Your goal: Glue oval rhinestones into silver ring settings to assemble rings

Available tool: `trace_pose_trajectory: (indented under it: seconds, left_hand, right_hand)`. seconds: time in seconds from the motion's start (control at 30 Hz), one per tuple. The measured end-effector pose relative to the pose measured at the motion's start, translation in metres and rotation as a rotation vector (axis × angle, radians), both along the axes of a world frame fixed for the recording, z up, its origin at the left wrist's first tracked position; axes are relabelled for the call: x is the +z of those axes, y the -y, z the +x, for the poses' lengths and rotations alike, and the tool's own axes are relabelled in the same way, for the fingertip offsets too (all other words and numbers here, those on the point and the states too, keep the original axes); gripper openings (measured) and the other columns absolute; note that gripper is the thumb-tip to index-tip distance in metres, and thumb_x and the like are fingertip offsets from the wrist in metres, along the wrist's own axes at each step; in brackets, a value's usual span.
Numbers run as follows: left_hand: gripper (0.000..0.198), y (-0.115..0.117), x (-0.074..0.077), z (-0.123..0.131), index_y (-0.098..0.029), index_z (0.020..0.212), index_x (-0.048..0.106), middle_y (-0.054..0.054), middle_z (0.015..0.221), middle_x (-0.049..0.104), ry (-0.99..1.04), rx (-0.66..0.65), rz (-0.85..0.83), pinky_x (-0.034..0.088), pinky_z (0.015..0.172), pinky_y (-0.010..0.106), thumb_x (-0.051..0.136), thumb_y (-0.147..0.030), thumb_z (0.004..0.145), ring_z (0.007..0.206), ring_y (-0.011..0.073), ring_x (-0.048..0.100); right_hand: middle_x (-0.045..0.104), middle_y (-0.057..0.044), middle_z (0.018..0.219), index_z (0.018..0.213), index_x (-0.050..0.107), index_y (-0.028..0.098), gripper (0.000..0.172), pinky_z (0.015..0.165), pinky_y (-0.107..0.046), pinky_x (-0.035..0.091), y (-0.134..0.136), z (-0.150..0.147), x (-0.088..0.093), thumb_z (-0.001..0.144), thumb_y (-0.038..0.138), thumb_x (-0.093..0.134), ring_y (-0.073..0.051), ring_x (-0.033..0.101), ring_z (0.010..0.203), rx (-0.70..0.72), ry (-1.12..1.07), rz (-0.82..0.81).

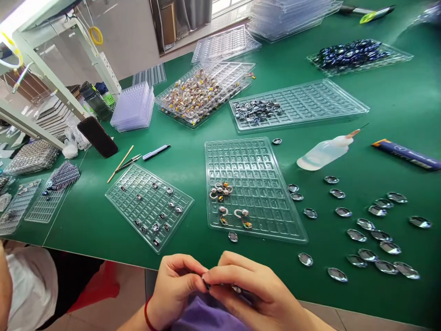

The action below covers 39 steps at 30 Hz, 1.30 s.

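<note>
At the table's front edge, my left hand and my right hand meet, fingertips pinched together. Between them is a small dark piece, mostly hidden, its kind unclear. A shiny bit glints under my right fingers. Just beyond lies one faceted oval gem. Behind it, a clear compartment tray bears several small hook-shaped parts with gem and yellow pieces. To its left, a second clear tray holds scattered small dark gems. Several larger clear-grey gems lie loose at the right.
A glue bottle with a needle tip and a blue tube lie at right. Farther back are trays of dark gems and hook parts. A phone, a pen and tweezers lie left. Another person sits left.
</note>
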<state>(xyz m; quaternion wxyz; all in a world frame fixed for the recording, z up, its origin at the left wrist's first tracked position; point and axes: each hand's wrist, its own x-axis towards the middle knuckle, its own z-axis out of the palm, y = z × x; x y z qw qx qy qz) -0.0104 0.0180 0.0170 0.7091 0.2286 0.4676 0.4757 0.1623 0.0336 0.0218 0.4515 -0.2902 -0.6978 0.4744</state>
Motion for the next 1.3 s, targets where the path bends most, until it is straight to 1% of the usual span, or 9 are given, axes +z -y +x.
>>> trace_pose_trajectory:
  seconds: [0.2, 0.4, 0.53, 0.67, 0.77, 0.97, 1.1, 1.2, 1.3]
  left_hand:
    - [0.027, 0.001, -0.001, 0.004, -0.018, 0.056, 0.076, 0.001, 0.055, 0.074, 0.086, -0.024, -0.029, 0.046, 0.049, 0.016, 0.098, -0.028, 0.042, 0.049, 0.008, 0.061]
    - [0.028, -0.001, 0.002, 0.005, -0.017, 0.054, 0.075, 0.002, 0.055, 0.074, 0.024, -0.073, -0.032, 0.046, 0.05, 0.018, 0.098, -0.027, 0.04, 0.049, 0.0097, 0.061]
    - [0.028, -0.005, 0.005, 0.01, -0.017, 0.057, 0.077, 0.002, 0.056, 0.074, 0.021, -0.06, -0.033, 0.046, 0.051, 0.018, 0.097, -0.03, 0.043, 0.049, 0.009, 0.061]
    - [0.028, -0.006, 0.008, 0.012, -0.018, 0.07, 0.081, 0.003, 0.065, 0.078, 0.055, -0.033, -0.025, 0.053, 0.059, 0.019, 0.095, -0.035, 0.052, 0.056, 0.0107, 0.067]
    - [0.025, -0.006, 0.008, 0.009, -0.018, 0.074, 0.081, 0.004, 0.07, 0.079, 0.056, -0.026, -0.026, 0.056, 0.06, 0.02, 0.093, -0.033, 0.057, 0.059, 0.0123, 0.07]
    - [0.023, -0.005, 0.004, 0.005, -0.019, 0.08, 0.082, 0.004, 0.074, 0.08, -0.029, -0.047, 0.025, 0.058, 0.063, 0.019, 0.091, -0.03, 0.061, 0.063, 0.0121, 0.071]
    - [0.019, -0.004, 0.005, 0.003, -0.024, 0.081, 0.083, 0.003, 0.076, 0.08, -0.18, -0.037, 0.126, 0.056, 0.064, 0.019, 0.089, -0.031, 0.064, 0.066, 0.0126, 0.07]
    - [0.014, -0.004, 0.007, 0.001, -0.027, 0.082, 0.083, 0.004, 0.077, 0.08, -0.362, -0.059, 0.293, 0.054, 0.065, 0.019, 0.086, -0.032, 0.069, 0.068, 0.0135, 0.07]
    - [0.016, -0.004, 0.01, -0.001, -0.028, 0.088, 0.083, 0.005, 0.077, 0.08, -0.485, -0.095, 0.44, 0.053, 0.065, 0.019, 0.084, -0.031, 0.072, 0.068, 0.0142, 0.068]
  right_hand:
    - [0.06, -0.002, 0.067, 0.092, 0.076, 0.023, 0.016, 0.051, -0.016, 0.048, 0.0, 0.003, 0.004, 0.09, 0.018, 0.061, -0.009, 0.059, 0.056, 0.006, -0.002, -0.04]
    - [0.057, -0.001, 0.065, 0.088, 0.079, 0.025, 0.015, 0.047, -0.015, 0.045, -0.001, 0.01, 0.01, 0.09, 0.025, 0.064, -0.007, 0.056, 0.052, 0.003, 0.074, -0.038]
    - [0.058, 0.0, 0.071, 0.094, 0.076, 0.028, 0.016, 0.049, -0.014, 0.048, -0.002, 0.011, 0.008, 0.088, 0.018, 0.065, -0.008, 0.058, 0.056, -0.051, 0.002, -0.056]
    - [0.063, -0.001, 0.085, 0.107, 0.067, 0.03, 0.028, 0.066, -0.017, 0.056, -0.003, 0.011, 0.005, 0.085, 0.012, 0.065, -0.011, 0.064, 0.074, -0.159, -0.072, -0.083]
    - [0.062, -0.001, 0.089, 0.103, 0.064, 0.029, 0.023, 0.071, -0.017, 0.056, -0.004, 0.012, 0.004, 0.088, 0.012, 0.06, -0.011, 0.064, 0.08, -0.162, -0.039, -0.078]
    - [0.057, 0.001, 0.087, 0.094, 0.063, 0.027, 0.016, 0.068, -0.016, 0.053, -0.006, 0.007, 0.004, 0.09, 0.013, 0.057, -0.009, 0.06, 0.077, -0.123, 0.001, -0.059]
    - [0.056, 0.001, 0.083, 0.087, 0.061, 0.025, 0.01, 0.067, -0.017, 0.051, -0.007, 0.002, 0.003, 0.091, 0.017, 0.056, -0.01, 0.057, 0.075, -0.126, -0.016, -0.126]
    - [0.055, 0.002, 0.079, 0.081, 0.058, 0.023, 0.01, 0.065, -0.017, 0.05, -0.005, -0.001, 0.001, 0.091, 0.022, 0.057, -0.01, 0.056, 0.072, -0.122, -0.057, -0.262]
    - [0.053, 0.002, 0.077, 0.077, 0.054, 0.021, 0.015, 0.061, -0.018, 0.05, -0.003, -0.005, -0.001, 0.089, 0.027, 0.06, -0.01, 0.054, 0.068, -0.114, -0.118, -0.411]
